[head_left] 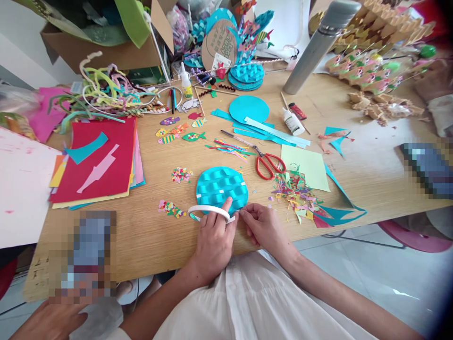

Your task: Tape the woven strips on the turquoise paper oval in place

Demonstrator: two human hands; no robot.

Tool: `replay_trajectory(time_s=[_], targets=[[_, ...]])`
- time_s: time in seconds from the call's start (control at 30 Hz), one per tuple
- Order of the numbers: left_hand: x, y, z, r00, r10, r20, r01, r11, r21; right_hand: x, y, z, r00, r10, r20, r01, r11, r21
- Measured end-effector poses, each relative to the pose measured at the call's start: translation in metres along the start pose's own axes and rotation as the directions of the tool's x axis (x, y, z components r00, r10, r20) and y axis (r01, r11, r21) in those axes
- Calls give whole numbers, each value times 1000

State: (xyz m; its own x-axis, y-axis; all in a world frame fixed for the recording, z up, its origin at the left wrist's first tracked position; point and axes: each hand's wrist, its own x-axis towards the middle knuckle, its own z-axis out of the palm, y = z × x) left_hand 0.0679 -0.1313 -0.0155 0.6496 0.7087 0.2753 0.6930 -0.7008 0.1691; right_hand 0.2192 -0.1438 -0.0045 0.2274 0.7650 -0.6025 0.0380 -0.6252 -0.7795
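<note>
A round blue paper piece (pixel 222 182) with raised, wave-like strips and small white patches lies flat before me. My left hand (pixel 216 238) rests at its near edge, with a roll of white double-sided tape (pixel 208 208) hooked round its fingers and one fingertip on the blue paper. Just to the right, my right hand (pixel 264 225) has thumb and forefinger pinched at the disc's lower right edge. A small whitish bit, seemingly the tape's end, shows at those fingertips. Red-handled scissors (pixel 269 165) lie beyond my right hand.
Paper scraps (pixel 297 191) lie right, confetti dots (pixel 171 208) and paper fish (pixel 194 136) left. Blue strips, a glue bottle (pixel 293 122) and a grey flask (pixel 318 49) stand or lie farther back. Coloured sheets (pixel 102 165) are stacked left. Another person's hand (pixel 53 316) is lower left.
</note>
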Motion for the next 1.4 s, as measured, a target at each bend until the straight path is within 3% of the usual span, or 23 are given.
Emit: replay_trajectory(time_s=[0.47, 0.73, 0.83, 0.97, 1.03, 1.17, 1.27, 1.4], targets=[[2, 1, 0, 1000, 30, 9, -31, 996, 89, -2, 2, -5, 999, -45, 9, 45, 998, -48], [2, 1, 1, 1000, 29, 3, -29, 995, 98, -9, 9, -3, 974, -219, -53, 206, 960, -188], [2, 1, 2, 1000, 31, -3, -31, 994, 101, -12, 12, -10, 938, -338, -75, 298, 900, -319], [1, 1, 2, 1000, 24, 0, -24, 996, 89, -16, 17, -17, 836, -547, 43, 464, 662, -589], [1, 0, 2, 1000, 20, 1, -20, 997, 78, -17, 18, -18, 803, -585, 117, 499, 551, -669], [0, 0, 2, 1000, 5, 17, -6, 999, 47, -15, 16, -19, 790, -579, 201, 488, 397, -777], [-2, -1, 3, 999, -29, 38, 29, 999, -13, -14, 16, -20, 781, -592, 199, 487, 378, -788], [-4, -5, -1, 997, -74, 22, 77, 983, -164, -15, 15, -23, 727, -677, 116, 563, 492, -664]])
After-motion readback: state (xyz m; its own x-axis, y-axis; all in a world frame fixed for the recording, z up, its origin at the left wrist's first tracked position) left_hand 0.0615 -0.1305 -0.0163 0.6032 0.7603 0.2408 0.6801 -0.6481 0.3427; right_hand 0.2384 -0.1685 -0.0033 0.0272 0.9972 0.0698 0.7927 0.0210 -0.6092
